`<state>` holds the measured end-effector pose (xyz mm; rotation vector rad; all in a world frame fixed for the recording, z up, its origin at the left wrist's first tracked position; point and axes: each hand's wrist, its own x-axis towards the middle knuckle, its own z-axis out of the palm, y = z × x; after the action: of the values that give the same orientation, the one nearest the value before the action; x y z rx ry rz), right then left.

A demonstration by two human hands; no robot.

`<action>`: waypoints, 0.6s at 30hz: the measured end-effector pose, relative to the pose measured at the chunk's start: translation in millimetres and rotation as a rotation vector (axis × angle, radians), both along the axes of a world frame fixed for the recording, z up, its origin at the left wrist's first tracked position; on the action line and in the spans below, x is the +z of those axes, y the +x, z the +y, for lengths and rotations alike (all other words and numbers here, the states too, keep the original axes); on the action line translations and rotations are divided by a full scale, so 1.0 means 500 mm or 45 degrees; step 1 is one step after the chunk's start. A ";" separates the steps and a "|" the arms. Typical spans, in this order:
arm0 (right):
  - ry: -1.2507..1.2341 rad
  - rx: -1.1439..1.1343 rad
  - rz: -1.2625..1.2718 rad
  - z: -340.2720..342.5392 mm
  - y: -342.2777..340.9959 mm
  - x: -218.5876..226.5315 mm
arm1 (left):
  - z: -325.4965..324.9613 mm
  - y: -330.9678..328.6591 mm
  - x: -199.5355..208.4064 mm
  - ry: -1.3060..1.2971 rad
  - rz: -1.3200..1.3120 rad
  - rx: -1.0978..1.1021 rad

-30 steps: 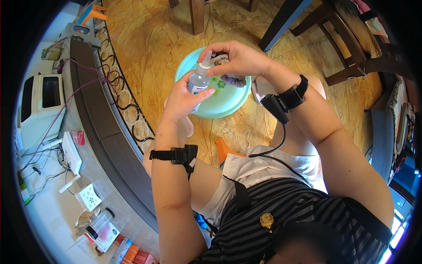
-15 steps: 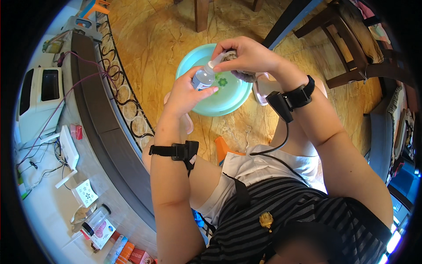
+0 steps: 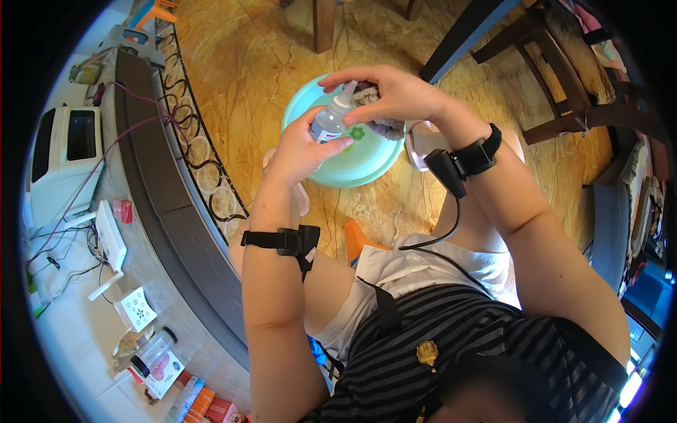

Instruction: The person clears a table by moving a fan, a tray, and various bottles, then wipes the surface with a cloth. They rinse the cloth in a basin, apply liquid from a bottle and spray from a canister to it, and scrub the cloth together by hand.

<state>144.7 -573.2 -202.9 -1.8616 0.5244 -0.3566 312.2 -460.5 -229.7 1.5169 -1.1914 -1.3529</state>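
My left hand [image 3: 300,148] is closed around a small clear plastic bottle [image 3: 326,127] with a label and a pointed whitish nozzle [image 3: 345,97]. The bottle stands tilted above a light turquoise basin [image 3: 352,176] on the floor. My right hand [image 3: 395,95] is open around the nozzle, its fingers apart and the thumb close to the bottle's neck; whether the thumb touches it I cannot tell. Under the right hand, at the basin's right side, is a grey, fuzzy, bunched thing [image 3: 388,130], partly hidden. A green flower print [image 3: 356,132] shows on the basin's bottom.
Slippers [image 3: 417,144] are on my feet beside the basin. A wooden chair [image 3: 546,84] stands at the right, with a dark table leg [image 3: 465,39] near it. Along the left runs a counter [image 3: 176,261] carrying a white appliance [image 3: 67,158], cables and boxes. An orange stool part [image 3: 356,240] shows between my legs.
My right fingers have loosened from the nozzle and spread apart, the forefinger stretching left. My left hand keeps its hold on the bottle in nearly the same place.
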 end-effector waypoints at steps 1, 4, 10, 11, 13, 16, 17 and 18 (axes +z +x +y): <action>0.152 0.022 -0.212 0.001 -0.002 0.002 | -0.001 0.001 0.000 -0.004 0.000 0.005; 0.101 0.020 0.024 -0.010 -0.002 -0.001 | -0.003 0.001 -0.001 -0.004 0.009 0.003; 0.192 0.029 -0.203 0.004 0.005 -0.004 | -0.002 -0.004 -0.003 -0.043 0.137 0.007; 0.191 0.031 -0.203 0.002 0.004 -0.005 | -0.003 -0.003 0.004 -0.015 0.108 0.018; 0.249 0.042 -0.068 -0.002 0.003 -0.003 | -0.003 -0.003 0.014 0.011 0.079 0.030; 0.137 -0.014 0.214 0.003 0.007 0.009 | -0.003 -0.008 0.015 0.027 0.048 -0.023; 0.137 -0.017 0.212 0.004 0.006 0.007 | -0.004 -0.009 0.007 0.007 0.073 -0.007; 0.180 -0.001 0.055 0.005 0.004 0.002 | -0.005 -0.010 0.001 -0.014 0.098 0.010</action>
<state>146.7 -570.8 -201.7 -1.7359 0.5657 -0.2733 307.2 -463.2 -229.3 1.4475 -1.1423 -1.3853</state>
